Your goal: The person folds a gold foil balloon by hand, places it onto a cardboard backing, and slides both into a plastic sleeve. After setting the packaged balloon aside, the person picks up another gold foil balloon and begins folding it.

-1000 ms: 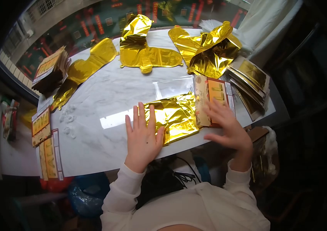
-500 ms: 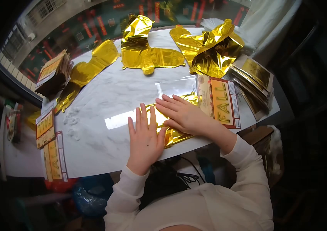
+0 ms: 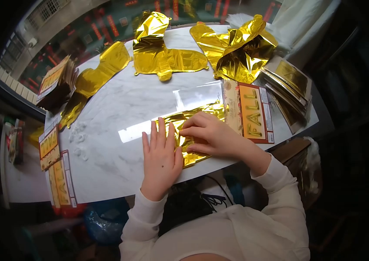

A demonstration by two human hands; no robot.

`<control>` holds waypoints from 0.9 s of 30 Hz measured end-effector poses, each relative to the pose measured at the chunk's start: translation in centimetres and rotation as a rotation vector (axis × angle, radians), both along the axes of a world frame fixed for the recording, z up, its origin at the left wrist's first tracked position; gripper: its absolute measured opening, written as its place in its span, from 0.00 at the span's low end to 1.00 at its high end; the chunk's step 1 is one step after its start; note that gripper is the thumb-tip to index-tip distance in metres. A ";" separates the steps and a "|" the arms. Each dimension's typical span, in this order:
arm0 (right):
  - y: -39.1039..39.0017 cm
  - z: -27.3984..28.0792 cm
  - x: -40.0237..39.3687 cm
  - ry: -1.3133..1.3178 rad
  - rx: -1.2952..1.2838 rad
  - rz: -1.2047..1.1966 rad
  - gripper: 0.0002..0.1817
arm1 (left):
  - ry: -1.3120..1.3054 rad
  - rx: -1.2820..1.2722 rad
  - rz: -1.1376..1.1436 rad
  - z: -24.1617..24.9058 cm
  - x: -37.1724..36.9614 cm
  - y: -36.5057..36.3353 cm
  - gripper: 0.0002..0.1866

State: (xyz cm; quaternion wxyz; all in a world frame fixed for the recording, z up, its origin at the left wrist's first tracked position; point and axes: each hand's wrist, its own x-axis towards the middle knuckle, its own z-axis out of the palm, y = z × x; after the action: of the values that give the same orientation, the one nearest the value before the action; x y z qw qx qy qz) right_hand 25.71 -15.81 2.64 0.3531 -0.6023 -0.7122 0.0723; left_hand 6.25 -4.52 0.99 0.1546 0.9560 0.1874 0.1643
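Observation:
A folded gold foil balloon [image 3: 210, 108] lies on the marble-patterned table, partly hidden under both hands. My left hand [image 3: 161, 158] rests flat on its left end with the fingers stretched out. Over its middle, my right hand [image 3: 217, 137] has bent fingers whose tips touch the foil, with a gap between thumb and forefinger. A clear plastic bag [image 3: 196, 96] lies just behind the foil. It meets the orange card printed FALL [image 3: 255, 112], right of my right hand.
Loose gold foil balloons [image 3: 167, 61] lie along the back, with a crumpled one [image 3: 241, 54] at back right. A stack of packets [image 3: 289, 89] sits on the right. More cards pile up at left [image 3: 56, 85], others along the left edge [image 3: 62, 178]. The marble-patterned table [image 3: 101, 165] has a curved edge.
My right hand has gone from lying flat on the foil to bent fingers, drawn slightly back. My left hand stays flat, nearly in place. The view has shifted slightly.

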 end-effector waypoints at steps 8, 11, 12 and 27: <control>0.9 -0.9 0.7 0.097 0.005 0.029 0.16 | 0.019 0.014 0.010 0.0 0.1 -0.2 0.32; 1.3 -1.0 0.6 0.104 0.014 0.016 0.12 | -0.002 -0.018 0.009 0.1 0.1 -0.1 0.31; 1.4 -1.1 0.6 0.104 0.013 0.016 0.12 | -0.002 -0.019 0.009 0.1 0.2 0.0 0.31; 1.8 -0.3 0.1 -0.469 0.220 0.050 0.09 | -0.099 -0.079 0.032 -0.4 0.2 0.0 0.36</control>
State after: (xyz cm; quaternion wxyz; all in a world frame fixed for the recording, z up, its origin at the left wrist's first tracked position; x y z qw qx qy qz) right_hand 25.79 -14.04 2.32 0.2401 -0.5429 -0.7927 -0.1384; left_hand 6.43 -4.56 0.60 0.1987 0.9367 0.2013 0.2065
